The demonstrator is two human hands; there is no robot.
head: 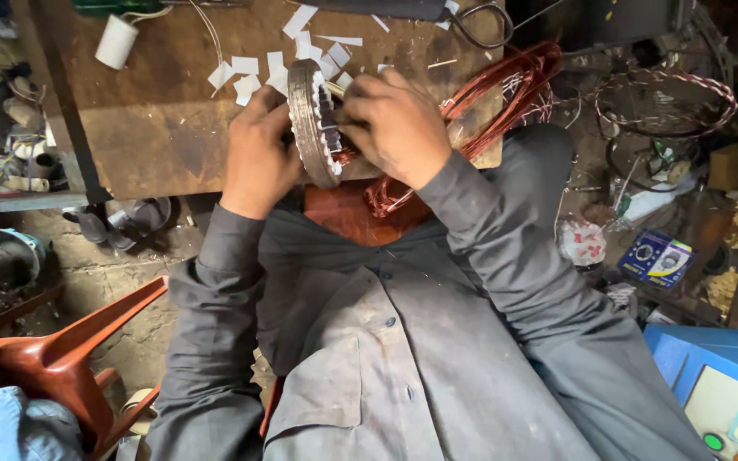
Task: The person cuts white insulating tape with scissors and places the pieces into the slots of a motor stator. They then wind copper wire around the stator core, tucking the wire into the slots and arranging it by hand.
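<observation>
A round grey metal stator ring (307,128) with slotted teeth stands on edge at the front of a worn wooden bench (155,128). My left hand (260,155) grips its outer rim from the left. My right hand (396,124) presses into its toothed inner face, fingers curled among white paper slot liners. Coils of copper wire (506,90) trail from the ring to the right and hang below my right wrist.
Small white paper strips (254,72) lie scattered on the bench behind the ring, with a white spool (116,41) at the back left. An orange plastic chair (61,354) and another person's arm are at lower left. A blue machine (719,384) sits lower right.
</observation>
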